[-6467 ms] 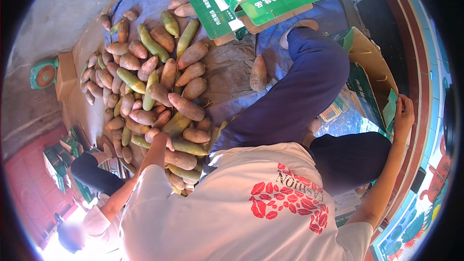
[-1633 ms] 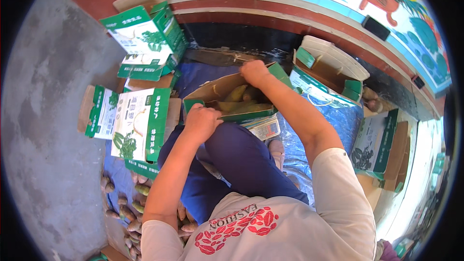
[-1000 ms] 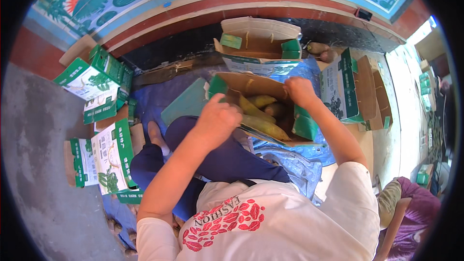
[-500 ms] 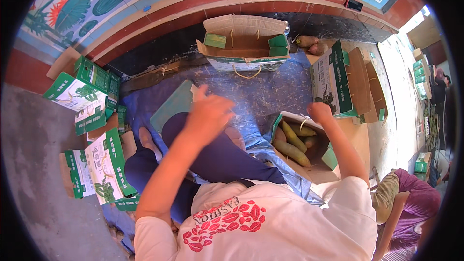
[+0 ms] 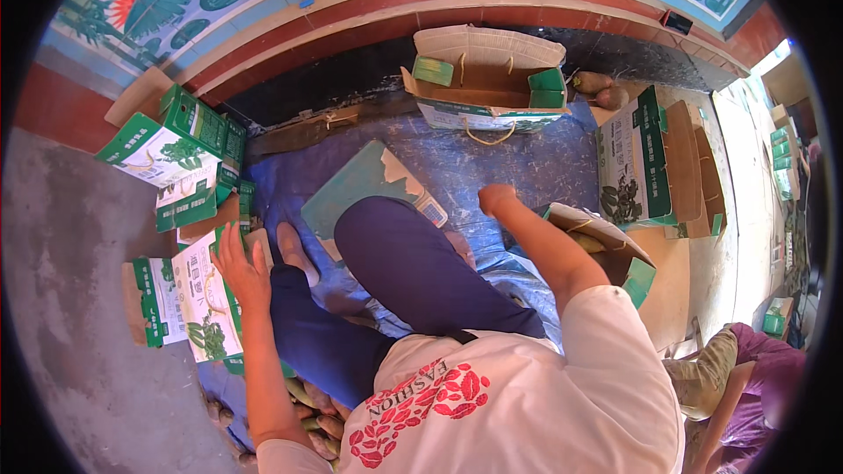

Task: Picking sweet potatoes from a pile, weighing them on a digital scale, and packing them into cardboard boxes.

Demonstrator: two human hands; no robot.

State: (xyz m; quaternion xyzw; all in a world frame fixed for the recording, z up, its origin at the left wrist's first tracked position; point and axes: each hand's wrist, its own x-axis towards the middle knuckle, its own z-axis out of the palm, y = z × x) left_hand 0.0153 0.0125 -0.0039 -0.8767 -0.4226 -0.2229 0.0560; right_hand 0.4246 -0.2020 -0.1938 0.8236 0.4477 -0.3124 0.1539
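Left hand (image 5: 239, 270): fingers spread, flat on the folded green-and-white carton (image 5: 189, 298) lying on the floor beside the left leg, nothing gripped yet. Right hand (image 5: 497, 198): curled into a loose fist on the blue tarp (image 5: 492, 158), holding nothing, next to the filled box (image 5: 606, 246). Judgement: pinch the flat's near edge, lift clear of the stack (image 5: 176, 154) behind.

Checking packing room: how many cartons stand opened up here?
3: open carton by the wall, green-and-white carton at right, filled carton beside the right forearm. Others may be hidden.
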